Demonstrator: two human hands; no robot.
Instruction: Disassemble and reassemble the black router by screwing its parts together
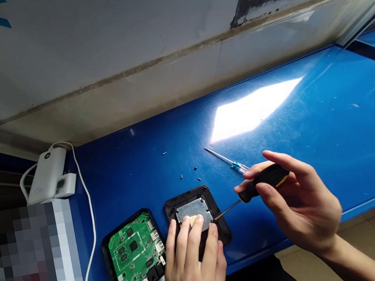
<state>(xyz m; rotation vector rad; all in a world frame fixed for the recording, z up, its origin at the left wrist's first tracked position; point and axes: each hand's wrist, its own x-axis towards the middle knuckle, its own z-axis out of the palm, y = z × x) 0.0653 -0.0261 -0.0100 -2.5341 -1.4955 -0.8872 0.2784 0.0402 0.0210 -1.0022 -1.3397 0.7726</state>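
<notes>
Gripping black-and-yellow screwdriver [270,177] by its handle in right hand [304,207], between thumb and fingers, with shaft slanting down and left to the right side of metal plate [187,208]. Cannot tell whether seated in a screw. Keeping left hand [195,267] unclenched, palm down, with fingertips resting on the plate and over the lower part of black cover [226,230]; not grasping around either. Cover located close to front edge of blue desk [354,140], left of its middle, with plate set inside.

Seen just left of cover, also along front edge: green circuit board [128,272] in black casing [109,263]. Seen beyond cover, toward back edge: four small screws [181,177], scattered apart. Seen to the right of screws: second screwdriver [221,157], lying behind right hand, with tip toward back edge and clear blue handle partly hidden by fingers. Noted by back left corner: white box [46,172] and white plug [67,185], side by side. Traced from there toward front edge: white cable [91,215].
</notes>
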